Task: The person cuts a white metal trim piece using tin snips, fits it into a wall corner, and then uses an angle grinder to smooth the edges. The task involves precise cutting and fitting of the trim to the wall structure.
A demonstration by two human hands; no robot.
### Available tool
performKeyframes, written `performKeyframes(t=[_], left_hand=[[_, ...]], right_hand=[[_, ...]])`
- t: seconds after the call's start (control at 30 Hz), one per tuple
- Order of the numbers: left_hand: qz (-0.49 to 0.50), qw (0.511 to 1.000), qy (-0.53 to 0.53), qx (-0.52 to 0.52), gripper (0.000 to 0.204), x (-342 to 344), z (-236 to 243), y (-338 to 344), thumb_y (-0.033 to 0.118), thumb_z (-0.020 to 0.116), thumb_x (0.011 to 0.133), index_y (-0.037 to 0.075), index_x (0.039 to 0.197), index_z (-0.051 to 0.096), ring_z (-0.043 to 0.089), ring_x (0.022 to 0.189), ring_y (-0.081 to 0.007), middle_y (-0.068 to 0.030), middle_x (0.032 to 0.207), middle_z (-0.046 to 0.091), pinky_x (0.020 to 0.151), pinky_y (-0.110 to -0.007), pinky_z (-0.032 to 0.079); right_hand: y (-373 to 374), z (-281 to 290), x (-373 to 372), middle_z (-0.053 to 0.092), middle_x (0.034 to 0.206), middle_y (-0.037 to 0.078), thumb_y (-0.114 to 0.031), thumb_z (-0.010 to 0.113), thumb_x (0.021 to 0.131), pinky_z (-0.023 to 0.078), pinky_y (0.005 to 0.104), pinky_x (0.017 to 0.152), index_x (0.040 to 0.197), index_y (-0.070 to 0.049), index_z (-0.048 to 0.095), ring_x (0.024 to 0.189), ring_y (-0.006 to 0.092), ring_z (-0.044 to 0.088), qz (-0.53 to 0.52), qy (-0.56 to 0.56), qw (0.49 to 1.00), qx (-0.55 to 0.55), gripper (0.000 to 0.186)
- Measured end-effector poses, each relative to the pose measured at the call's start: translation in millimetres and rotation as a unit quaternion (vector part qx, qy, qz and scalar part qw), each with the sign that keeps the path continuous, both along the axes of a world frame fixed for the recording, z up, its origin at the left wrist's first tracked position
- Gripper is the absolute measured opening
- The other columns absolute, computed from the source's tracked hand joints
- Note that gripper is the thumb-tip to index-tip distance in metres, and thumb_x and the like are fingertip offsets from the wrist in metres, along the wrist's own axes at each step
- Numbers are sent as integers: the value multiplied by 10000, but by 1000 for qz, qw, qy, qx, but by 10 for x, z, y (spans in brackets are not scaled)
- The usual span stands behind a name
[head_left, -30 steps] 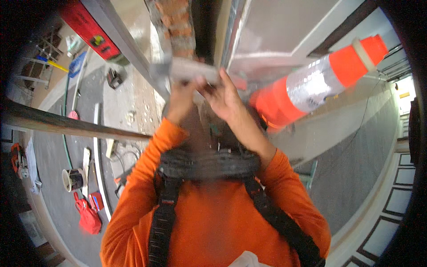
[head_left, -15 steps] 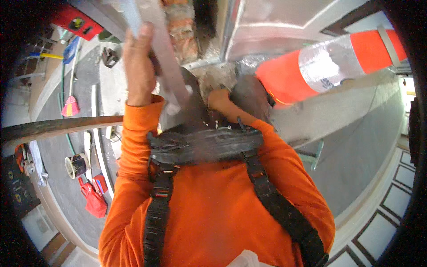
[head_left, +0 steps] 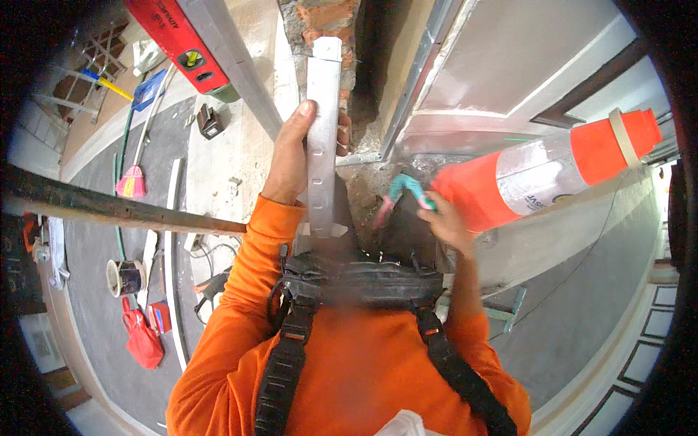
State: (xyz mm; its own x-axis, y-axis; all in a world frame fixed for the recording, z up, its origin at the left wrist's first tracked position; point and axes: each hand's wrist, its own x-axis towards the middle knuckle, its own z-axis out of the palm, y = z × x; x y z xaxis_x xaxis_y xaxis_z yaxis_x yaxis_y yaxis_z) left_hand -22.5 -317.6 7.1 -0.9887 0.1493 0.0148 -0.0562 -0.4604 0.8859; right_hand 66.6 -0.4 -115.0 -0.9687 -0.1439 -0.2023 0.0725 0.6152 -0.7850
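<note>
My left hand [head_left: 305, 149] grips a long pale metal channel [head_left: 322, 174] held lengthwise in front of me, thumb on its left edge and fingers round its right side. My right hand [head_left: 443, 221] is closed on a hand tool [head_left: 407, 183] with turquoise and pinkish parts, blurred, low by my dark-trousered knee. A large orange traffic cone [head_left: 465, 189] with a silver band lies tilted just beyond it. A rough brick column [head_left: 331, 20] is past the channel's far end. A red spirit level [head_left: 167, 33] is against a grey post [head_left: 247, 87] at upper left.
A dark bar [head_left: 109, 203] crosses the left side. On the floor lie a pink broom head [head_left: 131, 182], white strips [head_left: 171, 254], a bucket [head_left: 125, 280], a red bag [head_left: 142, 338] and cables. A panelled wall [head_left: 509, 58] with metal edging stands ahead right.
The channel has swung upright into line ahead of me, held by my left hand, which moved right and down. My right hand has moved right and now holds the turquoise tool in view.
</note>
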Motion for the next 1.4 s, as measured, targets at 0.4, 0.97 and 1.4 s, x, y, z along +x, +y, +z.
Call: performKeyframes(t=[0.4,0.97,1.4], left_hand=[[-87,991,50,-86,430,-393,-32,465,429,541,1014,35,1153,642,650,741,-135,-74,930,685,633,-268,526],[-55,790,296,-533,489,-208,-226,560,322,798,812,73,1209,657,674,1028,-359,-176,1105,704,896,-407,522],[-118,808,268,-512,487,-141,-540,448,425,683,894,100,1256,669,666,1023,-390,-210,1110,697,874,-465,507]], right_hand=[[1324,-1112,1169,654,1091,113,-256,599,985,507,351,859,1420,-50,524,993,207,617,-88,-90,989,75,487],[391,-1306,110,587,1297,159,-356,564,870,435,397,1027,1274,-20,573,1222,306,549,-262,-127,917,-274,525],[401,-741,356,551,1338,278,-206,702,718,486,432,972,1484,-68,390,1098,416,627,-119,-63,976,169,839]])
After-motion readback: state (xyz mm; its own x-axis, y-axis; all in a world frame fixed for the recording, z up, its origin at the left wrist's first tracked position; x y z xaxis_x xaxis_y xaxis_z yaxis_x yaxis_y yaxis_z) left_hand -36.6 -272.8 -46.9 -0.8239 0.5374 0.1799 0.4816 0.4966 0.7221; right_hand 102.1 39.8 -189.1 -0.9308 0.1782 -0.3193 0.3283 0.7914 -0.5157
